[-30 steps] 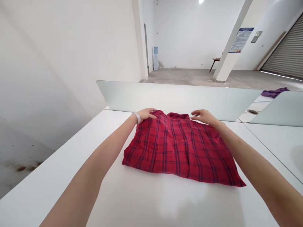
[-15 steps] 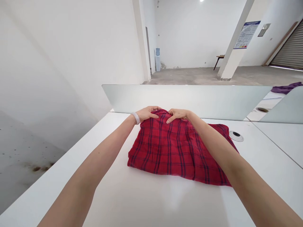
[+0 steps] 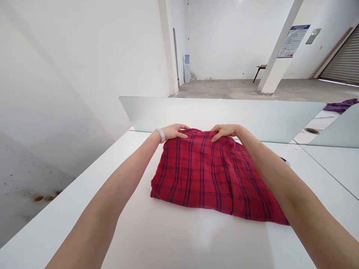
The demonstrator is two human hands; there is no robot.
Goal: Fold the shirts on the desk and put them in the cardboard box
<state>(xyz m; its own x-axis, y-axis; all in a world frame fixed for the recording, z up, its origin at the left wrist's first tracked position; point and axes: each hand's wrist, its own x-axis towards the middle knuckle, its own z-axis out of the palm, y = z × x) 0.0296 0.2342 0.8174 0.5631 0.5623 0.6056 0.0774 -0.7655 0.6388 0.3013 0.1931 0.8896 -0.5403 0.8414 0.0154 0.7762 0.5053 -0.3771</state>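
Left hand (image 3: 174,132) and right hand (image 3: 224,131) both palm-down at the far edge of the red plaid shirt (image 3: 209,175), well apart, fingers curved over the cloth. Neither is clenched into a fist. Whether the fingers actually pinch the fabric or only press on it, cannot tell. White bangle (image 3: 159,135) on the left wrist.

Shirt lies folded and flat, dark navy checks on red, directly in front of the person and between the forearms. Its far edge sits under both hands; its near edge hangs free of them, well toward the person. Right forearm crosses above its right corner, which reaches out lower than the left one.

Shirt rests on a white table (image 3: 185,239). Partly hidden past the right forearm, a round cable grommet (image 3: 286,161) is set in the tabletop. Along the far side of the table stands an upright frosted panel (image 3: 215,116), just beyond the fingertips.

Beyond the panel, to the right, a purple cloth (image 3: 340,105) lies on another white surface. Farther off: concrete floor (image 3: 224,89), white pillar (image 3: 276,56) with a wall poster (image 3: 293,41), water dispenser (image 3: 186,69), small wooden stool (image 3: 260,70), roller shutter (image 3: 342,56).
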